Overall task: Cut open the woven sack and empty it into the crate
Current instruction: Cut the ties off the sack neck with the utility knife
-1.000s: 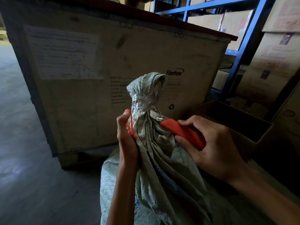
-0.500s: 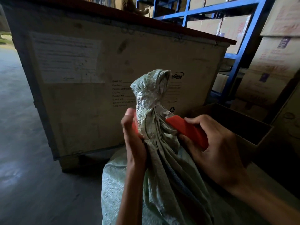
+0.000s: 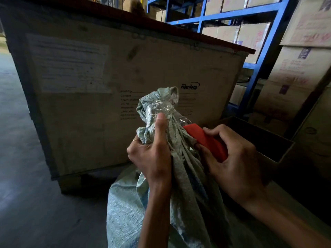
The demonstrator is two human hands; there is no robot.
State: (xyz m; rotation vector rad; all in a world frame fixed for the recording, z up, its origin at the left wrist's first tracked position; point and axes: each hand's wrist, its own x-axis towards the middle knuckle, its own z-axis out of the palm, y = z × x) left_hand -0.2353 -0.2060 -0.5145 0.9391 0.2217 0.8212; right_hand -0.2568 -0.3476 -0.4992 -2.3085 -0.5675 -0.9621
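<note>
A pale green woven sack [image 3: 186, 190] stands upright in front of me, its neck bunched and wrapped in clear tape [image 3: 159, 106]. My left hand [image 3: 152, 151] grips the neck just below the tape, thumb pointing up along it. My right hand [image 3: 232, 161] holds a red utility knife [image 3: 206, 140], its blade tip against the right side of the taped neck. Behind the sack stands a big wooden crate [image 3: 125, 72] with a dark red top rim and printed shipping text.
An open dark cardboard box [image 3: 259, 138] sits low at the right. Blue metal racking [image 3: 265, 45] with stacked cartons [image 3: 300, 72] fills the upper right. Grey concrete floor [image 3: 21, 176] stretches along the left.
My left hand has turned and closed more fully around the sack's neck, thumb now up against the tape. The knife stays at the right side of the neck.
</note>
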